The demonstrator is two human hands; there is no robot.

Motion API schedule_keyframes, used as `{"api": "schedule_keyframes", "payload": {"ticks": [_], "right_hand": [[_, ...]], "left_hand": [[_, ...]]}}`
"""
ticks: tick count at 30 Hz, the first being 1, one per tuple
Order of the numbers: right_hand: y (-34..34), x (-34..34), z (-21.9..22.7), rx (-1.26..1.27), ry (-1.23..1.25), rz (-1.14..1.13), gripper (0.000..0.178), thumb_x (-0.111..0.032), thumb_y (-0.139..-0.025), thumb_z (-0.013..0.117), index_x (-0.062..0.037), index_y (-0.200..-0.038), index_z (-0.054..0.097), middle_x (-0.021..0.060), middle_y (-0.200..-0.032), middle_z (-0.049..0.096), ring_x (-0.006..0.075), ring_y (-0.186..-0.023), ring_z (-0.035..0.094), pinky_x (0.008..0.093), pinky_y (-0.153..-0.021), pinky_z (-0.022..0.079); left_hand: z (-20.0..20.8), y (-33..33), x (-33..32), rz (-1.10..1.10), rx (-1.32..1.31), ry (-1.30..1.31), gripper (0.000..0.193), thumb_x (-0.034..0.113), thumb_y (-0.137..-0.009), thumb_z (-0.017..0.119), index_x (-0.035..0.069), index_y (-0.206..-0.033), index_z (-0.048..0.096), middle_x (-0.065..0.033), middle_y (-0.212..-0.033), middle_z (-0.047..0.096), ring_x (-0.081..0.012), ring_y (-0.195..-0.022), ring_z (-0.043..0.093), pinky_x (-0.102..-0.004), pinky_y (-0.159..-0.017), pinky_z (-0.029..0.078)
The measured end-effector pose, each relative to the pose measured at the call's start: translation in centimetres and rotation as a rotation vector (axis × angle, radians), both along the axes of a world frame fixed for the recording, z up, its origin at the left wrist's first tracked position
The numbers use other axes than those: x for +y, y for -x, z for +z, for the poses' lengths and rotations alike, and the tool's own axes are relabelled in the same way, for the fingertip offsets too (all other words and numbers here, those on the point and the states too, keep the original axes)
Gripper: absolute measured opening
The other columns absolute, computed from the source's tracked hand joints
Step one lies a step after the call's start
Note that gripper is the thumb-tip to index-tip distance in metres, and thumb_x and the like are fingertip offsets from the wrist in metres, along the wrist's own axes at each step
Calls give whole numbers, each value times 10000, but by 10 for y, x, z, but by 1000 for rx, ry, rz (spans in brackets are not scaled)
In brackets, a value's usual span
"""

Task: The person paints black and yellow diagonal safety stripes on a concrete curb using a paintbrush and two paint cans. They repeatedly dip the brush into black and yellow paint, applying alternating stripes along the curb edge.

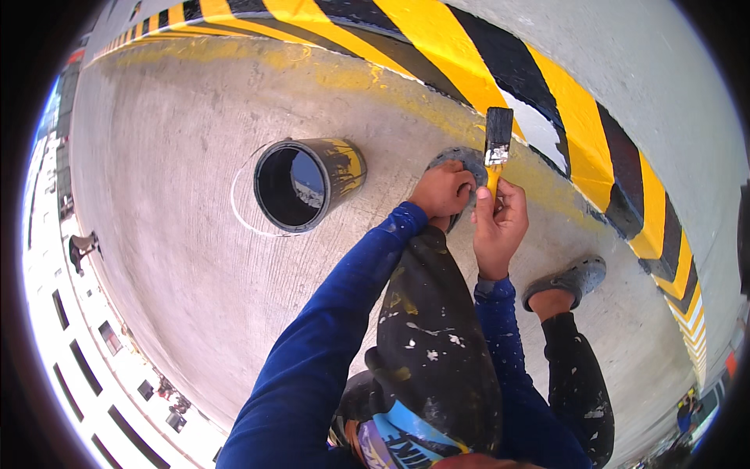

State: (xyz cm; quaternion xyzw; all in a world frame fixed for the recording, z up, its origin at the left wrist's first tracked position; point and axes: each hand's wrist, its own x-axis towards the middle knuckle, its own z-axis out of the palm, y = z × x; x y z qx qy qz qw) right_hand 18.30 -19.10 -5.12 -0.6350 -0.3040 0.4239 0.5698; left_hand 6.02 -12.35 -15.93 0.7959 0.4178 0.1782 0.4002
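Note:
My right hand (501, 227) grips the yellow handle of a paintbrush (498, 148), bristles up and coated in black paint, with white smears on its metal band. Just left of it, my left hand (444, 189) is curled closed over my left foot, with nothing visible in it. Behind the brush runs a curb (574, 144) in yellow and black stripes, one dark stripe with a bare white patch (535, 125) along its lower part. On the ground to the left, a dark paint bucket (344, 166) with yellow drips has its mouth turned towards me; its inside is dark.
The bucket's thin white handle (234, 205) hangs out to its left. My grey clogs (574, 280) stand on the concrete ground (172, 156), close to the curb. Old yellow paint (344, 76) stains the ground along it. A distant person (686, 414) appears at lower right.

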Motion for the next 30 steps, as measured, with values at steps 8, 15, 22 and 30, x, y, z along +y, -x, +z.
{"api": "schedule_keyframes", "payload": {"ticks": [8,15,22,30], "right_hand": [[89,139,162,-1370,-863,875,269,-130,-880,804,-92,-1146,794,30,-1000,732,183,-1007,668,420,-992,435],[189,156,146,-1755,-1455,1138,76,-218,-845,753,-196,-839,826,-39,-889,683,169,-1108,637,514,-1128,217],[217,159,106,-1753,-1447,1333,119,-150,-797,718,-191,-745,817,-19,-841,654,221,-1148,608,486,-1126,262],[200,180,123,-1535,-826,1586,198,-120,-923,661,-142,-1048,813,60,-1015,723,289,-1229,633,508,-1117,395]], "left_hand": [[22,27,-15,241,-158,183,355,207,-865,640,86,-1194,698,-219,-1173,717,-450,-1078,667,-518,-926,547],[-20,-2,-24,364,-64,-14,480,188,-872,631,170,-1349,684,-127,-1374,690,-357,-1296,621,-453,-1138,456],[-28,-15,-22,457,-110,143,347,159,-868,627,143,-1197,737,-119,-1289,723,-346,-1252,649,-444,-1088,489],[-35,-12,-23,356,75,-110,233,168,-839,634,111,-1005,787,-143,-1078,763,-347,-1094,714,-460,-921,568]]}}
